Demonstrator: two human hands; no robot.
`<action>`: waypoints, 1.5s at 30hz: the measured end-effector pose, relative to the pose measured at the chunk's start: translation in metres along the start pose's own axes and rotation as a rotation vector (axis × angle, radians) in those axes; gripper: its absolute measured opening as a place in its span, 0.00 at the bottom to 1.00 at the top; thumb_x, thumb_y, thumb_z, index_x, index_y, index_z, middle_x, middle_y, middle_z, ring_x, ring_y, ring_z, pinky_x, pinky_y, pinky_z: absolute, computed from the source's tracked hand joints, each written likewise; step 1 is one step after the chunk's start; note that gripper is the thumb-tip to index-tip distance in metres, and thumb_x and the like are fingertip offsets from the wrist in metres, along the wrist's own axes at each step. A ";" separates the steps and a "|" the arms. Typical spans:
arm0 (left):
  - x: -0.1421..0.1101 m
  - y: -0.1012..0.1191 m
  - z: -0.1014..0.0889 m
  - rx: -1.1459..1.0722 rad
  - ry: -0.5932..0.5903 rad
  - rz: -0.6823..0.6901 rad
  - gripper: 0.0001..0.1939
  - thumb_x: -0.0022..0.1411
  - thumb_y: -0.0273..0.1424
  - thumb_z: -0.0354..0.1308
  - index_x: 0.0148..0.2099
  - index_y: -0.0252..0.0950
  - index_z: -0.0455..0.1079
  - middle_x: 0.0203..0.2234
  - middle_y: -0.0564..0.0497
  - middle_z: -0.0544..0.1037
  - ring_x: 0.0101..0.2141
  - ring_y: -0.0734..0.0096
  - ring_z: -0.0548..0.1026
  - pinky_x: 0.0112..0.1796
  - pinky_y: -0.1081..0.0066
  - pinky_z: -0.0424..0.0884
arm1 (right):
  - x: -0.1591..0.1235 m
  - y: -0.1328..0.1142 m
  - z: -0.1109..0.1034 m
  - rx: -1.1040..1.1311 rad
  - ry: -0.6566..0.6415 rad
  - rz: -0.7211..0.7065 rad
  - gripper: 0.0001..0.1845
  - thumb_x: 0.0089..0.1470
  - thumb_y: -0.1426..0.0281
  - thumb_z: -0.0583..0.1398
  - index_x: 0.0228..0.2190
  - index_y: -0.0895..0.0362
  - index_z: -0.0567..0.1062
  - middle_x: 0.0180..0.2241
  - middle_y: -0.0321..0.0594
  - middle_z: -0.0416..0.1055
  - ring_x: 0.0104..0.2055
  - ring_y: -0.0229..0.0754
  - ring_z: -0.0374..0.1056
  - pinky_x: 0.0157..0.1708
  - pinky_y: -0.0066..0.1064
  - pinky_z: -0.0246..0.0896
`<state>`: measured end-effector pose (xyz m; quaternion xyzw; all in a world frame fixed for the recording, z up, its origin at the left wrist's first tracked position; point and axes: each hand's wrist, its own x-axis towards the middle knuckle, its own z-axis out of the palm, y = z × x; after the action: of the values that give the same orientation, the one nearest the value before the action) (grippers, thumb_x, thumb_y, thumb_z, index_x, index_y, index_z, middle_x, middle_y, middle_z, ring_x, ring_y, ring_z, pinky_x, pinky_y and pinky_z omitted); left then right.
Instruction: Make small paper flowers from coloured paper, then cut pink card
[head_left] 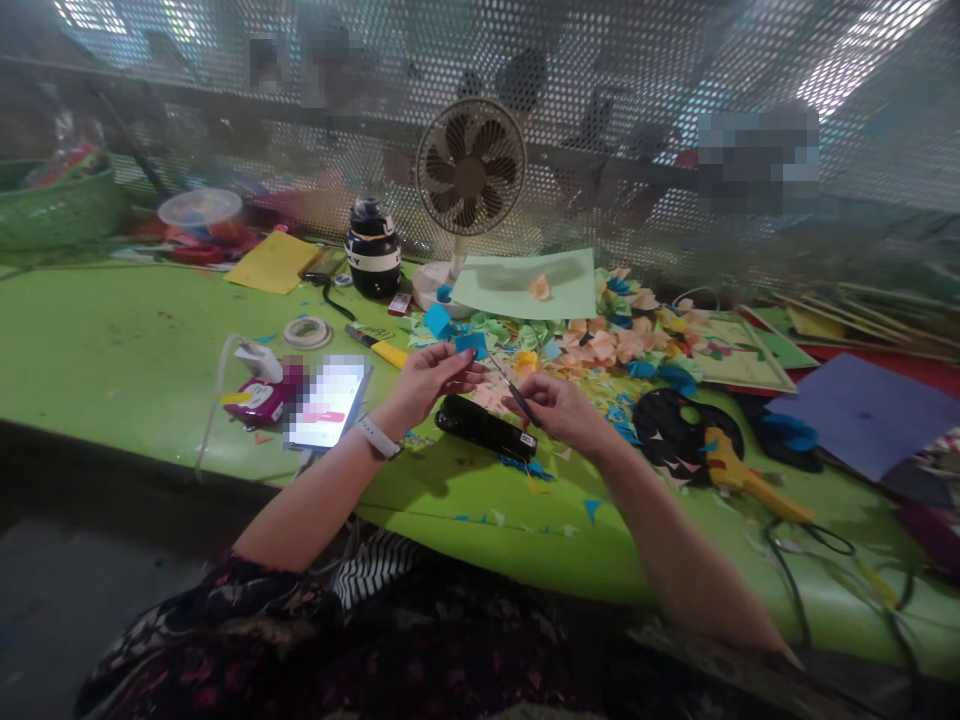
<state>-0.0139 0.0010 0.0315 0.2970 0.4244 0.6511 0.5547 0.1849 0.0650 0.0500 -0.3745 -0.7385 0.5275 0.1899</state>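
Observation:
Between the thumb and fingers of my left hand (431, 385) is a small piece of blue paper (471, 346). My right hand (559, 405) grips scissors (517, 392) with dark handles, their blades pointing up and left at the paper's edge. Whether the blades touch the paper, I cannot tell. Below both hands a black stapler (486, 428) lies on the green table (135, 360). Behind the left hand are a yellow-handled cutter (382, 347) and another blue paper square (437, 321). Paper scraps are scattered under and around the hands.
A lit phone (330, 405) and a charger (259, 362) lie at the left, near a tape roll (307, 332). At the back stand a fan (471, 170) and a black jar (373, 255). Paper flowers (607, 340) and a yellow glue gun (750, 480) with its cord occupy the right.

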 end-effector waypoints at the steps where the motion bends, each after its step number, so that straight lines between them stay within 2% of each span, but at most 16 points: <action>1: 0.000 0.000 0.000 0.007 -0.010 -0.004 0.16 0.52 0.34 0.74 0.30 0.33 0.69 0.28 0.48 0.83 0.27 0.74 0.81 0.33 0.74 0.77 | -0.001 -0.002 0.000 -0.009 -0.004 0.005 0.34 0.35 0.40 0.69 0.25 0.54 0.66 0.20 0.30 0.64 0.22 0.33 0.57 0.23 0.29 0.52; 5: 0.000 -0.001 0.000 0.035 -0.048 -0.027 0.17 0.51 0.34 0.75 0.30 0.34 0.68 0.26 0.49 0.83 0.27 0.74 0.81 0.34 0.73 0.77 | -0.002 -0.006 -0.002 -0.029 -0.009 0.023 0.33 0.35 0.41 0.70 0.25 0.54 0.66 0.21 0.30 0.64 0.22 0.32 0.56 0.21 0.28 0.48; 8: 0.000 -0.001 -0.001 0.026 -0.053 -0.024 0.18 0.50 0.34 0.75 0.29 0.34 0.67 0.26 0.49 0.83 0.27 0.73 0.81 0.33 0.73 0.77 | -0.001 -0.003 -0.003 -0.019 -0.005 0.008 0.34 0.34 0.41 0.70 0.25 0.54 0.66 0.22 0.30 0.64 0.23 0.32 0.56 0.22 0.28 0.50; 17: 0.002 0.001 -0.003 0.059 0.000 0.018 0.16 0.55 0.37 0.72 0.34 0.33 0.71 0.29 0.47 0.84 0.32 0.69 0.83 0.35 0.73 0.78 | 0.001 0.000 -0.004 -0.024 -0.006 -0.014 0.32 0.35 0.42 0.70 0.24 0.54 0.66 0.20 0.31 0.64 0.23 0.34 0.60 0.23 0.28 0.52; 26: 0.002 -0.001 -0.004 0.112 -0.093 -0.015 0.16 0.53 0.38 0.73 0.33 0.32 0.72 0.26 0.46 0.83 0.29 0.70 0.82 0.34 0.73 0.78 | -0.003 -0.008 -0.006 -0.032 -0.015 0.012 0.34 0.34 0.40 0.69 0.25 0.55 0.66 0.21 0.30 0.64 0.22 0.32 0.56 0.21 0.27 0.47; 33: 0.002 -0.001 -0.003 0.091 -0.039 0.016 0.18 0.51 0.39 0.74 0.33 0.33 0.72 0.28 0.47 0.83 0.32 0.66 0.84 0.33 0.72 0.78 | 0.000 -0.004 -0.006 -0.030 -0.014 -0.016 0.33 0.34 0.40 0.69 0.23 0.54 0.67 0.20 0.31 0.64 0.22 0.33 0.59 0.22 0.28 0.50; 38: 0.003 0.000 -0.004 0.084 0.013 0.063 0.17 0.52 0.39 0.74 0.34 0.33 0.72 0.26 0.51 0.82 0.30 0.70 0.83 0.32 0.75 0.77 | 0.000 -0.002 -0.007 -0.010 0.014 0.020 0.33 0.33 0.42 0.71 0.23 0.54 0.66 0.19 0.32 0.66 0.21 0.33 0.59 0.20 0.27 0.48; 45: 0.003 -0.004 -0.006 0.085 -0.042 0.066 0.20 0.49 0.41 0.75 0.35 0.33 0.74 0.25 0.50 0.82 0.28 0.70 0.83 0.30 0.75 0.77 | -0.002 -0.005 -0.007 0.011 -0.034 0.040 0.31 0.36 0.44 0.71 0.26 0.55 0.68 0.21 0.31 0.66 0.23 0.33 0.59 0.21 0.27 0.50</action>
<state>-0.0176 0.0027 0.0256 0.3478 0.4299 0.6441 0.5286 0.1893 0.0672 0.0579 -0.3791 -0.7310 0.5416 0.1691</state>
